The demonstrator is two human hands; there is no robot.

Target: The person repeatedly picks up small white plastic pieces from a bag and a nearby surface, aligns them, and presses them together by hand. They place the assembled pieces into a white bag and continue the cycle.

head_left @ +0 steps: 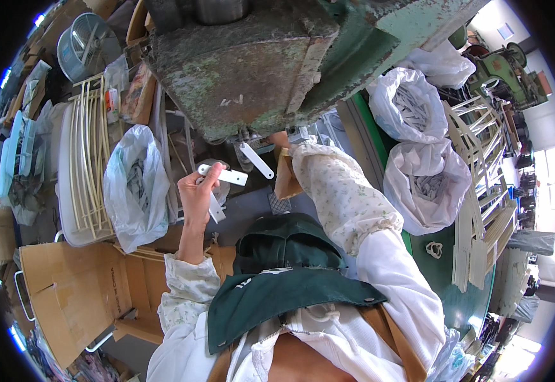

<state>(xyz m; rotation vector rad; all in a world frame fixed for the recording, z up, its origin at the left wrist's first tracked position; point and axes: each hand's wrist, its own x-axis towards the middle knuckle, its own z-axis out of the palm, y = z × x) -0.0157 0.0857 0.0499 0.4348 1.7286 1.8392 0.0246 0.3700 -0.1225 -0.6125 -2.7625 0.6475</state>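
A flat white strip (223, 174) with rounded ends and a small hole near one end is held in the left hand (198, 196), pinched between thumb and fingers, which are closed round its left end. The strip is raised level in front of the worn green press (258, 63), just below its rusted head. A second strip of the same kind (256, 160) is seen slanting under the press, and a further one (216, 209) hangs below the left hand. The right hand (280, 139) is reached in under the press; only part of it is seen beyond the patterned sleeve (341, 197), so its grip cannot be told. A plastic bag of strips (134, 188) is set at the left, beside a cardboard box (73, 293). Two white bags (417, 146) are placed along the right edge of the green worktop (436, 274)
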